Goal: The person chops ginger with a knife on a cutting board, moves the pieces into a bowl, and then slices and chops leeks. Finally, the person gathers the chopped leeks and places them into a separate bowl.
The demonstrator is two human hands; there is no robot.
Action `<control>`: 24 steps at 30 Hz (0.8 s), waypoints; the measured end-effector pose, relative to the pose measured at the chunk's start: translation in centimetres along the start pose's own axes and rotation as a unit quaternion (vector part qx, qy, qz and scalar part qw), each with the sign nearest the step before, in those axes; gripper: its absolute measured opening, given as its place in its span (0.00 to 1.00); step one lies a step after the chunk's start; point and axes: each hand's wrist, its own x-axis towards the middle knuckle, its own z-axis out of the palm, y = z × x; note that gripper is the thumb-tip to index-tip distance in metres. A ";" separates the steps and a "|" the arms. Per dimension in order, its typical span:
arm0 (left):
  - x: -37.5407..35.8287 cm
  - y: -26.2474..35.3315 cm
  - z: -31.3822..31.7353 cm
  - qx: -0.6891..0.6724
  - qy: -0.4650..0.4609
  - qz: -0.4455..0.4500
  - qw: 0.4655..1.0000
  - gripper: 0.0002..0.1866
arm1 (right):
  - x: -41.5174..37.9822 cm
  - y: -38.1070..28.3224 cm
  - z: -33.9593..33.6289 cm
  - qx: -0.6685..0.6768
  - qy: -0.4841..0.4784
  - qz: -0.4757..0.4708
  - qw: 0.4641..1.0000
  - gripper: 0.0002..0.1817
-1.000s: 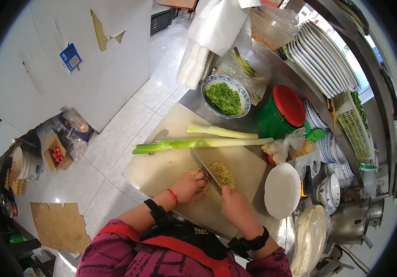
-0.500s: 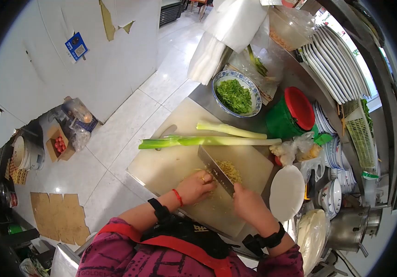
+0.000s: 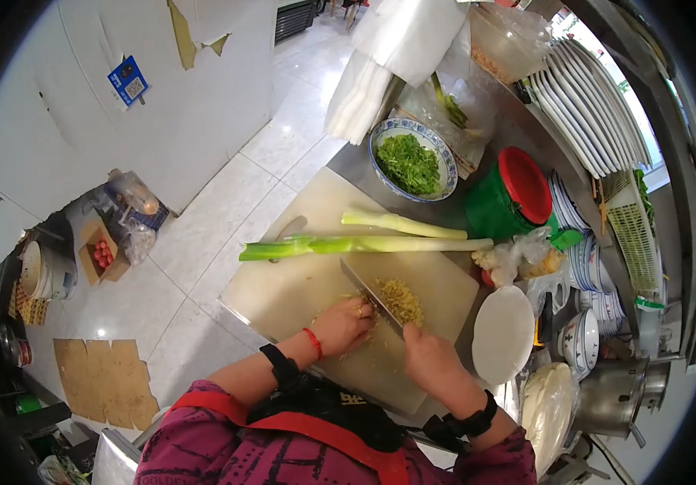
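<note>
My right hand [image 3: 432, 357] is closed round the handle of a cleaver [image 3: 370, 293]. The blade stands on edge over the pale cutting board [image 3: 271, 293], angled away to the upper left. Beside it my left hand [image 3: 344, 326] rests on the board with fingers curled close to the blade; what they press on is hidden. A heap of finely chopped yellowish bits [image 3: 399, 302] lies on the blade's right side, and small crumbs are scattered near my left fingers. Farther up the board lie a long green-and-white leek-like stalk [image 3: 356, 245] and a shorter pale stalk [image 3: 404, 224].
Beyond the board stands a patterned bowl [image 3: 414, 160] of chopped greens. To the right are a green bucket [image 3: 489, 206] with a red lid, a white oval plate [image 3: 502, 335], bagged items and stacked bowls [image 3: 590, 263]. Stacked plates [image 3: 586, 109] fill the upper right.
The cleaver blade has turned to show less of its flat side, and its far end has shifted slightly left. My left hand stays in nearly the same place.
</note>
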 end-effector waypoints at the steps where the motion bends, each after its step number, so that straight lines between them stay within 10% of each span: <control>1: 0.0 -0.1 0.2 -0.002 0.014 0.005 1.000 0.05 | 0.1 -0.1 0.1 -0.008 -0.022 0.016 1.000 0.07; 24: -0.2 -0.2 0.6 -0.048 0.028 0.017 0.998 0.06 | 1.0 0.5 3.3 0.087 0.074 0.004 0.993 0.07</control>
